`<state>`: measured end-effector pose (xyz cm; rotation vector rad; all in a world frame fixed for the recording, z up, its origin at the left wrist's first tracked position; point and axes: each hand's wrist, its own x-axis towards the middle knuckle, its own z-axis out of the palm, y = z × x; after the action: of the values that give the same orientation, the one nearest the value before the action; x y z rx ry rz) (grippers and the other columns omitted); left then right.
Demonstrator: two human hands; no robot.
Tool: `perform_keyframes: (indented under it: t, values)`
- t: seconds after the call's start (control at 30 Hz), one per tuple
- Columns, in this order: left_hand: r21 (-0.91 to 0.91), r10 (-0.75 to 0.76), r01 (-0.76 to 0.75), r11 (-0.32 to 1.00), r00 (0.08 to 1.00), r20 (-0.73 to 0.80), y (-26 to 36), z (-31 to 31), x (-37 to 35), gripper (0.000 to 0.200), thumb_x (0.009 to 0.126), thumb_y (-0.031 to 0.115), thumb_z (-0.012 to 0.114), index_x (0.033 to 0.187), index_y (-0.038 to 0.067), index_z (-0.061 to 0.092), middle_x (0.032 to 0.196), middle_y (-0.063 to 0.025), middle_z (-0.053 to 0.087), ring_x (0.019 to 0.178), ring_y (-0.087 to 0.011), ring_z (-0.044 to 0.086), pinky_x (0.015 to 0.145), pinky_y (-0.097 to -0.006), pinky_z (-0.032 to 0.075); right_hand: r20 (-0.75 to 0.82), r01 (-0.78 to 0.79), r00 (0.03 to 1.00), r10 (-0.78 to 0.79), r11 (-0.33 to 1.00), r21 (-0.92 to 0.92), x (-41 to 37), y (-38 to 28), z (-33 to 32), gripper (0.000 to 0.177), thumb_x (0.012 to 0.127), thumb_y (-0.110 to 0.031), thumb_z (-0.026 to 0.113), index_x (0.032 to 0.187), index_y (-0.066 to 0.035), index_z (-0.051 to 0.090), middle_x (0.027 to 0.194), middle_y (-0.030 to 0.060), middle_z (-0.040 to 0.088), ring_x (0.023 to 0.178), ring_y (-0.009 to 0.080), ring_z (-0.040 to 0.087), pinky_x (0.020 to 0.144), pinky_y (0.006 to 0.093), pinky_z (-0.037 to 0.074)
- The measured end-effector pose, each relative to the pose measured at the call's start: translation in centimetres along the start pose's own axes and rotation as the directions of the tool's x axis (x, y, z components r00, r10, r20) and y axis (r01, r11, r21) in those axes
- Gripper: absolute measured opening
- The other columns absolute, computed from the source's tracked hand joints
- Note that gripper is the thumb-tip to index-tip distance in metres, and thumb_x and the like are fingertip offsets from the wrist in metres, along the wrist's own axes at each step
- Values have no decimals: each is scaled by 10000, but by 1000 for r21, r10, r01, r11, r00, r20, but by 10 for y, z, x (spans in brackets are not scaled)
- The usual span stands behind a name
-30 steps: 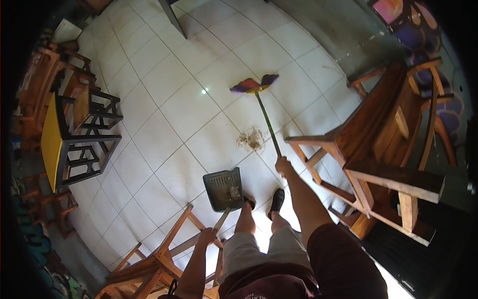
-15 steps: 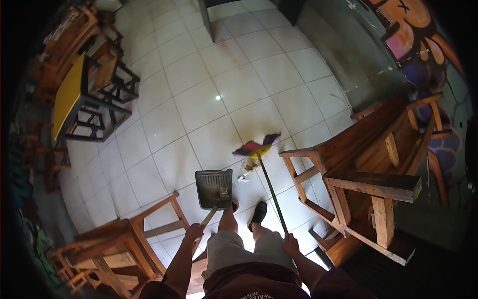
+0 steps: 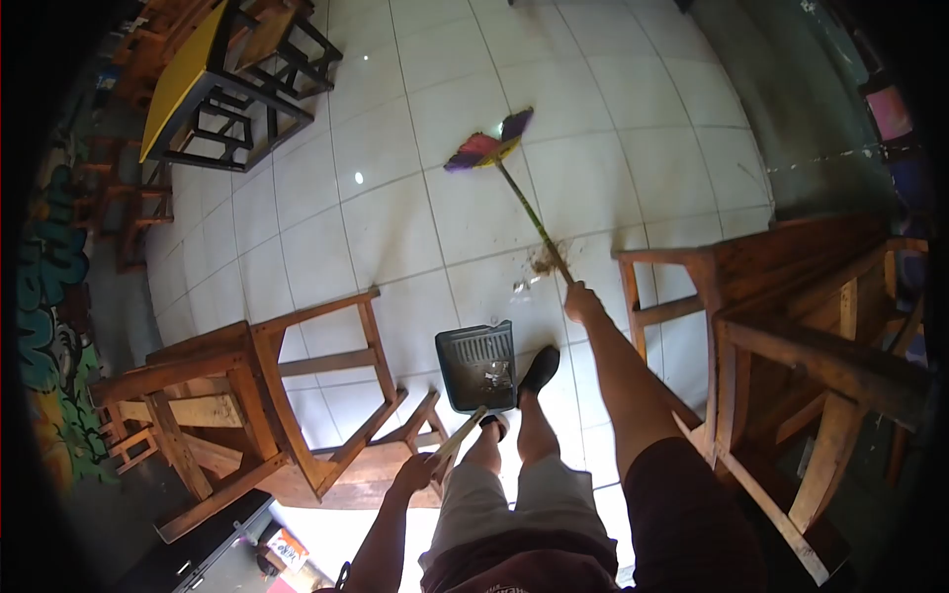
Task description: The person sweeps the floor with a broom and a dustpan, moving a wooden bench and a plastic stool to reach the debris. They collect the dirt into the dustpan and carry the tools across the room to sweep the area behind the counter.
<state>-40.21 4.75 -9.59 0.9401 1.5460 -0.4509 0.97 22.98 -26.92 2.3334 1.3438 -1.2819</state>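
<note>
Head view: broom handle [image 3: 536,219] in closed right grip [image 3: 582,300], broom head [image 3: 483,149] well beyond.

Dustpan [image 3: 461,364] sits just ahead of the left foot [image 3: 494,425], litter [image 3: 494,376] inside it; out beyond, off to the right, dirt [image 3: 543,262] lies on the floor [image 3: 395,237], broom head [image 3: 482,151] farther out; one bench [image 3: 261,405] left, a second bench [image 3: 791,247] right

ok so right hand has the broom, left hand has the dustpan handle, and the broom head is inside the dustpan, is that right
Not quite: the broom head is not inside the dustpan. The head view shows it over the floor tiles, beyond the dirt pile. The right hand does hold the broom, and the left hand the dustpan handle.
</note>
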Motion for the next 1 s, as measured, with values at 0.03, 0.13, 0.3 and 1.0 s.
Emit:
perform_keyframes:
  t: [0.03,0.13,0.3,1.0]
  values:
    - [52,-21,19,998,999,38,-15,3,0,420,835,394,429,948,13,565,631,-72,565,556,-139,538,521,-283,421,4,8,1000,-8,999,-42,-29,9,-6,293,855,-215,334,990,39,384,791,248,575,782,356,589,655,449,481]
    - [168,-34,22,986,997,69,-29,11,1,444,831,409,413,926,9,581,692,-106,596,657,-208,577,619,-326,440,146,5,989,19,988,-157,-91,134,99,328,863,-212,321,1085,-2,440,1027,209,490,872,349,561,751,452,449]
    - [492,68,-53,869,998,-12,-86,38,20,485,827,446,378,849,14,596,780,-170,613,788,-310,591,729,-392,444,222,9,973,64,949,-314,-294,229,120,302,862,-230,349,825,-25,568,860,146,545,762,245,547,739,391,427]
    - [270,284,-239,933,949,-139,-118,168,-21,337,733,190,547,1059,112,513,1093,-131,498,841,-280,570,689,-390,484,22,525,841,-540,806,-272,-9,-295,115,214,835,-185,405,971,-25,443,801,184,599,759,321,602,656,413,492]
